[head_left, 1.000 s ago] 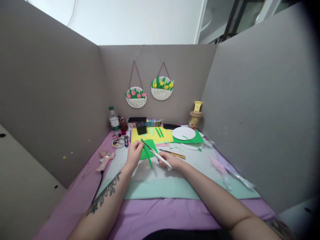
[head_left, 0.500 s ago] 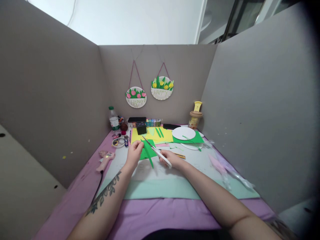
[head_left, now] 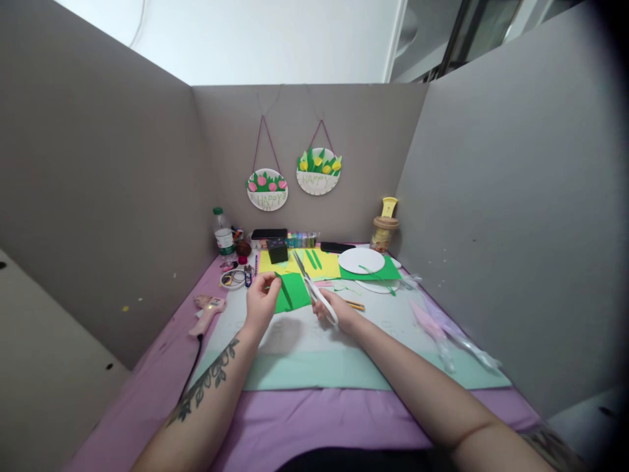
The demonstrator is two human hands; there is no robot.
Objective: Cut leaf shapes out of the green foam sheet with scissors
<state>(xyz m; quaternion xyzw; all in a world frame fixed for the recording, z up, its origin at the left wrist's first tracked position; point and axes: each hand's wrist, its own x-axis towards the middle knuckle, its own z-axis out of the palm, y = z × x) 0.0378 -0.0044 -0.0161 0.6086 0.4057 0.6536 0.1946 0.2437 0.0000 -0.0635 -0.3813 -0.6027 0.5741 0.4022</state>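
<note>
My left hand (head_left: 262, 302) pinches a piece of green paper (head_left: 291, 292) by its left edge and holds it just above the pale mat (head_left: 314, 341). A thin dark green strip lies against the paper near my fingers. My right hand (head_left: 338, 309) is closed round the white handles of a pair of scissors (head_left: 310, 288). Their blades point up and away, just right of the green paper.
Yellow paper (head_left: 301, 263), a white paper plate (head_left: 361, 260) on green paper, a pencil (head_left: 354, 304), a black box (head_left: 278, 250) and a water bottle (head_left: 223, 237) lie further back. A pink glue gun (head_left: 207, 310) sits left. Grey partition walls enclose the desk; two decorated plates (head_left: 268, 189) hang behind.
The scissors have swung from across the green paper to its right side, blades now pointing away. The hanging green strip no longer dangles below the paper. The paper sits flatter.
</note>
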